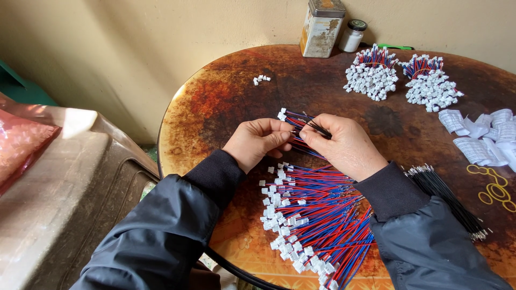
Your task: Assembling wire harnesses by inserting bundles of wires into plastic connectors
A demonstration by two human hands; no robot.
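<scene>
My left hand (257, 143) pinches a small bunch of red and blue wires with white plug connectors (293, 119) just above the table. My right hand (344, 146) grips the same bunch from the right, together with a thin black wire (318, 129) between thumb and forefinger. Below both hands a large loose pile of red and blue connector wires (317, 220) is spread out. A bundle of black wires (449, 201) lies beside my right sleeve.
A round rust-brown table (215, 102) carries two bundled heaps of connector wires (372, 75) (430, 83), a few loose white connectors (261, 80), white paper strips (484, 139), yellow rubber bands (494, 188), a tin (321, 27) and a small jar (353, 35). A brown plastic chair (64, 188) stands at left.
</scene>
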